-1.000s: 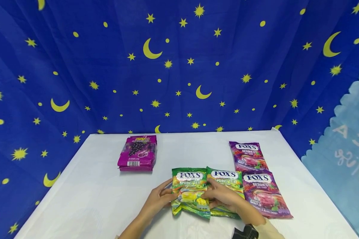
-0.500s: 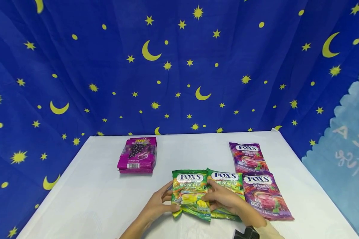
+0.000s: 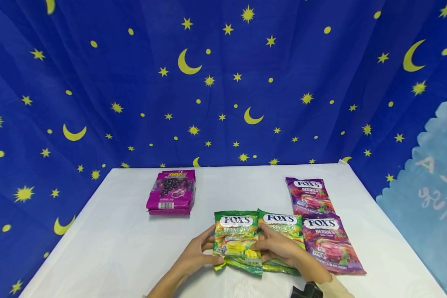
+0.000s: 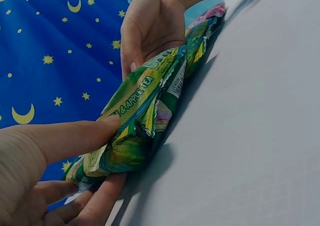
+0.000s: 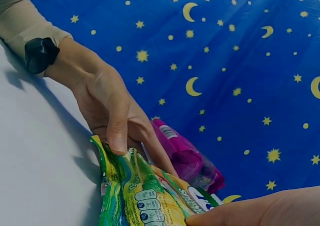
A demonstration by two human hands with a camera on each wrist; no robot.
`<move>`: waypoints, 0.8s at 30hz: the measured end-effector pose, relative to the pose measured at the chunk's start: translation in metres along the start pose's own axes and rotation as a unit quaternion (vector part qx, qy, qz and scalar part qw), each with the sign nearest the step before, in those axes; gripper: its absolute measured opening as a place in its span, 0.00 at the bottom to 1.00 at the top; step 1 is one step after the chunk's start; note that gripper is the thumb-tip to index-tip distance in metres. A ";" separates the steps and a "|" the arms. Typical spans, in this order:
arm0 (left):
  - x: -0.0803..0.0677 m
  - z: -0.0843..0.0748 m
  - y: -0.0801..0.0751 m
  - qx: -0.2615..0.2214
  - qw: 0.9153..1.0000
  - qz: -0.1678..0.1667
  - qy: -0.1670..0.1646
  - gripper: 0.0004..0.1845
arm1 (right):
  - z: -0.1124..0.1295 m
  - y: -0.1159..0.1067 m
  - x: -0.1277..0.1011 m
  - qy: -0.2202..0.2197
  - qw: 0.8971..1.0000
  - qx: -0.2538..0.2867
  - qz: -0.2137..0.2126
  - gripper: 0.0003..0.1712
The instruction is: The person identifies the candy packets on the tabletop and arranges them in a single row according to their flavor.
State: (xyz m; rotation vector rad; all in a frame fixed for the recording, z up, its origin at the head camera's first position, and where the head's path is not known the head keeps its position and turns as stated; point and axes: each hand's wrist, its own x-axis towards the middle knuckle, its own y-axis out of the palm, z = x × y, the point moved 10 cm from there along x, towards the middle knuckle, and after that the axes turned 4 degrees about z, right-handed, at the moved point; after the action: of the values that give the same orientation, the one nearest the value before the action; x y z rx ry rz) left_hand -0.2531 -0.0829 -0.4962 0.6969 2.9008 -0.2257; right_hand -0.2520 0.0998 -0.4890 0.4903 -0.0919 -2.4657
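Both hands hold one green Spring Tea bag (image 3: 237,241) near the front edge of the white table (image 3: 115,248), about mid-width. Left hand (image 3: 195,253) pinches its left edge, thumb on top, fingers underneath. Right hand (image 3: 279,247) grips its right edge, thumb over the face. This bag overlaps a second green bag (image 3: 283,225) just to its right. Two purple Berries bags (image 3: 325,238) lie toward the right edge, one behind the other. A magenta grape pack (image 3: 172,191) sits toward the back left, well apart.
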 end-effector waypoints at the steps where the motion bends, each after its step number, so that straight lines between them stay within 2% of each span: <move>1: 0.000 0.000 0.000 0.000 1.000 0.002 0.003 0.54 | 0.000 0.000 0.000 0.000 1.000 0.000 0.000 0.54; 9: 0.000 -0.007 0.001 -0.020 0.999 0.028 0.030 0.55 | 0.002 0.000 0.000 -0.007 1.000 -0.008 -0.001 0.51; 15: 0.000 -0.010 0.001 -0.027 0.999 0.032 0.028 0.56 | 0.004 -0.001 0.001 -0.009 1.000 -0.023 -0.013 0.56; 20: -0.001 -0.016 -0.007 -0.004 1.000 -0.002 0.015 0.50 | 0.008 -0.001 0.002 -0.019 0.999 -0.032 -0.029 0.57; 24: 0.001 -0.026 -0.017 0.007 0.999 -0.038 0.028 0.42 | 0.016 -0.004 0.007 -0.029 0.997 -0.055 -0.050 0.56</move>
State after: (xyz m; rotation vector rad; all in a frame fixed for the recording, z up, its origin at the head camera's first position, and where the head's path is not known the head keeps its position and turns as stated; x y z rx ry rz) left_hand -0.2643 -0.0926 -0.4686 0.6039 2.9858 -0.2386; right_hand -0.2649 0.0985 -0.4772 0.3838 0.0468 -2.5673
